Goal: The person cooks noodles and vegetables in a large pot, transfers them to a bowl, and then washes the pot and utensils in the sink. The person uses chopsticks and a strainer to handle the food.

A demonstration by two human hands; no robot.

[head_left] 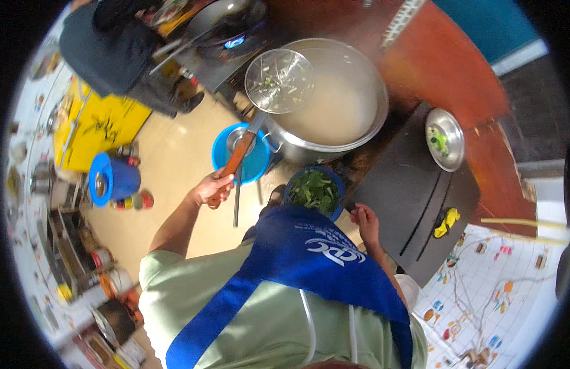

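Note:
My left hand (pixel 214 187) is closed around the wooden handle of a wire-mesh skimmer (pixel 279 81). Bits of pale and green food lie in its mesh, which overlaps the left rim of a large metal pot (pixel 333 99) of cloudy, pale liquid. My right hand (pixel 365 220), fingers curled, hangs beside the dark counter; whether it holds anything small cannot be told. Between my hands, close to my apron, stands a blue container (pixel 314 190) of green leaves. Below the skimmer handle is a light-blue bucket (pixel 241 152) with a metal bowl or ladle in it.
A metal bowl (pixel 445 139) with chopped greens, a black rod pair and a yellow-and-black item (pixel 447 223) lie on the dark counter (pixel 395 184). A person in dark clothes (pixel 114 50) stands at the upper left near a wok (pixel 225 20). A blue bucket (pixel 121 179) stands at left.

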